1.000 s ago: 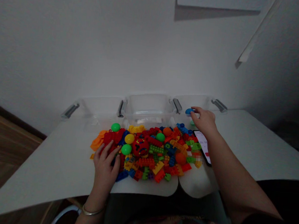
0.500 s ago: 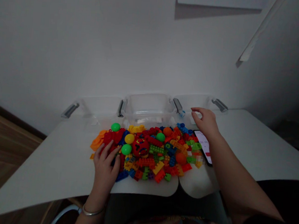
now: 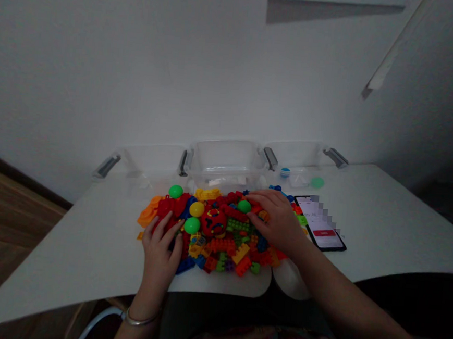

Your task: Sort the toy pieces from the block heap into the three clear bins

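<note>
A heap of colourful plastic toys lies on the white table. My left hand [image 3: 162, 245] rests on its left side with fingers spread, over red pieces [image 3: 173, 205]. Close by are a yellow ball [image 3: 196, 209] and a green ball [image 3: 192, 225]. My right hand [image 3: 279, 220] is over the heap's right side, thumb and fingers apart around another green ball [image 3: 244, 206]; whether they touch it is unclear. A red ball-shaped toy [image 3: 213, 223] sits between the hands, among building bricks [image 3: 222, 246]. The right hand covers part of the heap.
Three clear boxes with grey latches stand along the wall: a left box [image 3: 153, 156], a middle box [image 3: 227, 154] and a right box [image 3: 298, 151]. A blue ball [image 3: 285, 172] and a pale green ball [image 3: 317, 182] show through the right one. A phone [image 3: 322, 226] lies right of the heap.
My right hand has moved from the right box left and down onto the heap, by the green ball. The pale green ball now shows in the right box. My left hand stays put.
</note>
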`<state>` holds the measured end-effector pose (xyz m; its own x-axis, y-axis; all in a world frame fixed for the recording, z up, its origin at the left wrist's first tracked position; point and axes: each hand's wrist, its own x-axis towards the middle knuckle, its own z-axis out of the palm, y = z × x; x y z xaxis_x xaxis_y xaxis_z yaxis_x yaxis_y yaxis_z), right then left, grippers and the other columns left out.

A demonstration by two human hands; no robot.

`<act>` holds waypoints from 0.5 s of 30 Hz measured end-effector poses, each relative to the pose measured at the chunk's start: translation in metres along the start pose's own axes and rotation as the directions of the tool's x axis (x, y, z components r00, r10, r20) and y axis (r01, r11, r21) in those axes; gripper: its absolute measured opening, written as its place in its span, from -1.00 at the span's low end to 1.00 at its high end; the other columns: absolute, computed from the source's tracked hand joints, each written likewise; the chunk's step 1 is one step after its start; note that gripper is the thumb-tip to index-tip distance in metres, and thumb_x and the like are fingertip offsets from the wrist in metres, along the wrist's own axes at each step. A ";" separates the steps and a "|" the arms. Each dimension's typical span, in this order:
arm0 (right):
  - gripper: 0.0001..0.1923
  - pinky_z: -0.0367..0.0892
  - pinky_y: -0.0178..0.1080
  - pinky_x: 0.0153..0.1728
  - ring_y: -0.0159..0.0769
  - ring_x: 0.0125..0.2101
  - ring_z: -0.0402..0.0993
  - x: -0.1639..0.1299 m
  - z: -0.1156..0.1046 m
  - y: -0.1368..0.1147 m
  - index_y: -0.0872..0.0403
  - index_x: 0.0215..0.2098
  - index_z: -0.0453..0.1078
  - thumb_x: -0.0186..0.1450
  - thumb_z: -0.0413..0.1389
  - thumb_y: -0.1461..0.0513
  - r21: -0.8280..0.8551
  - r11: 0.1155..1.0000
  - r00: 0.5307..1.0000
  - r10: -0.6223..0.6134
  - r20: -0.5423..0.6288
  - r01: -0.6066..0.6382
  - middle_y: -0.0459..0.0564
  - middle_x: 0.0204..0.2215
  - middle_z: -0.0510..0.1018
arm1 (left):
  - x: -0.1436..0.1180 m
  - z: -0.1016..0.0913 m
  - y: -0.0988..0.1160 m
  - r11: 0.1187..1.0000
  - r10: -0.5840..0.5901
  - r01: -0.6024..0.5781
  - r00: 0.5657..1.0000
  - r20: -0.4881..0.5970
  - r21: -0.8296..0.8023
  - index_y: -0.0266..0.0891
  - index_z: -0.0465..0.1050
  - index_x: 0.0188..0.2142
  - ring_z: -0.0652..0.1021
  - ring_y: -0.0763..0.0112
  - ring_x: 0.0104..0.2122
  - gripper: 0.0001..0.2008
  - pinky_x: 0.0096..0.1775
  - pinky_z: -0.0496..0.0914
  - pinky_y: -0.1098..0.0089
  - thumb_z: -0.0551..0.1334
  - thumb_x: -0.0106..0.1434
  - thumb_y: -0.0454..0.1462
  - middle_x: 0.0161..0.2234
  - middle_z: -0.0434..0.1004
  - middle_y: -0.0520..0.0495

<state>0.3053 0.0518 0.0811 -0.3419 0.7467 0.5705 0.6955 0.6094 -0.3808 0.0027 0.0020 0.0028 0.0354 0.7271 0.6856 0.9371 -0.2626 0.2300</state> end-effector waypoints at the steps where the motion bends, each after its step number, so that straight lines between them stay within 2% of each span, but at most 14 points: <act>1: -0.66 0.28 0.04 0.12 -0.12 0.03 0.42 -0.002 0.006 -0.002 -0.01 0.04 0.43 0.29 0.12 0.21 -0.003 1.000 1.000 -0.002 0.028 0.002 0.02 -0.01 0.56 | 0.000 0.000 0.000 1.000 -0.004 0.004 1.000 0.001 -0.001 -0.13 0.51 -0.03 0.29 0.02 0.19 -0.73 0.17 0.22 -0.07 0.14 0.32 -0.26 0.15 0.40 -0.19; 6: -0.62 0.32 0.06 0.11 -0.07 0.06 0.38 -0.009 0.027 -0.006 0.01 0.04 0.44 0.25 0.17 0.25 -0.058 0.998 0.994 0.006 0.109 0.001 0.05 0.02 0.54 | -0.001 0.000 0.000 0.999 -0.027 0.027 1.000 0.009 -0.022 -0.11 0.52 -0.04 0.30 0.04 0.19 -0.73 0.18 0.22 -0.06 0.14 0.31 -0.25 0.15 0.40 -0.16; 15: -0.65 0.31 0.08 0.12 -0.05 0.10 0.34 -0.012 0.034 -0.004 0.03 -0.01 0.46 0.23 0.17 0.29 -0.100 0.995 0.995 0.018 0.095 -0.008 0.04 0.06 0.51 | 0.000 -0.001 0.000 1.000 -0.009 0.009 1.000 0.000 -0.013 -0.15 0.52 -0.05 0.29 0.00 0.20 -0.73 0.17 0.22 -0.08 0.15 0.32 -0.26 0.15 0.40 -0.21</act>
<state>0.2849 0.0493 0.0511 -0.3880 0.7797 0.4915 0.7583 0.5731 -0.3106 0.0029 0.0013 0.0032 0.0274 0.7295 0.6834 0.9329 -0.2642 0.2446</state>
